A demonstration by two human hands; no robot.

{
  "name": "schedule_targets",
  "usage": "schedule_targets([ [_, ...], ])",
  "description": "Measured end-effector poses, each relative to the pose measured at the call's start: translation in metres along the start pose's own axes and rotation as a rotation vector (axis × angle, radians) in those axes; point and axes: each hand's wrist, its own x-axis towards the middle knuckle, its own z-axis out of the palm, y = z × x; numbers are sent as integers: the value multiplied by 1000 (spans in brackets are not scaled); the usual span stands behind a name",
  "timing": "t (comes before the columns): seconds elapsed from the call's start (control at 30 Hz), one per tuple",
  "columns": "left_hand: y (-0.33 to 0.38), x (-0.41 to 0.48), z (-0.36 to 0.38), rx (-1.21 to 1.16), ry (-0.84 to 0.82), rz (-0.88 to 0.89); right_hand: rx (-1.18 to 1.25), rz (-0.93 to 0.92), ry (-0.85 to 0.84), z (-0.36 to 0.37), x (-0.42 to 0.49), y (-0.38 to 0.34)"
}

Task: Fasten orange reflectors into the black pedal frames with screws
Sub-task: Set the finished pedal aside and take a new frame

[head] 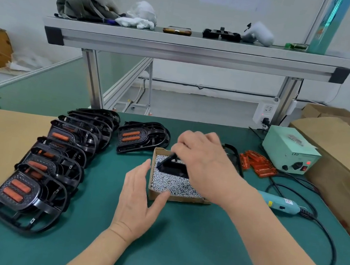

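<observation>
Cardboard box (178, 198) of screws (175, 184) sits mid-counter, left hand (138, 197) bracing it with straight fingers (140, 172), right hand (206, 158) pinching a black plastic piece (173, 168) among them; scoop shallowly, box held steady, pedal frames (55, 159) waiting along the counter's left edge.

The screw box (174, 188) sits on the table (197, 246) before me, my left hand (137, 202) at its left side, my right hand (206, 160) over it holding a tilted piece (170, 167). Pedals (50, 158) line up left; reflectors (258, 164) and screwdriver (282, 204) lie right.
</observation>
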Motion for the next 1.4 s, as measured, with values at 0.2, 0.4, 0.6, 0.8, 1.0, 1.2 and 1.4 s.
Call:
schedule_targets([
  [0.2, 4, 1, 1, -68, -23, -93, -20, -136, -21, 3, -1, -47],
  [0.4, 5, 0, 0, -131, 85, -314, 218, -135, 153, 22, -5, -48],
  [0.6, -1, 6, 2, -228, 162, -507, 514, 301, 455, 57, -30, -17],
  [0.8, -2, 3, 0, -275, 133, -496, 636, 592, 491, 94, -57, -12],
  [1.0, -5, 3, -2, -337, 96, -568, 888, 706, 462, 111, -63, -12],
  [1.2, -5, 10, -7, -320, 140, -569, 1157, 820, 438, 122, -70, 0],
  [1.4, -7, 13, -10, -269, 143, -566, 1144, 817, 401, 118, -86, -2],
])
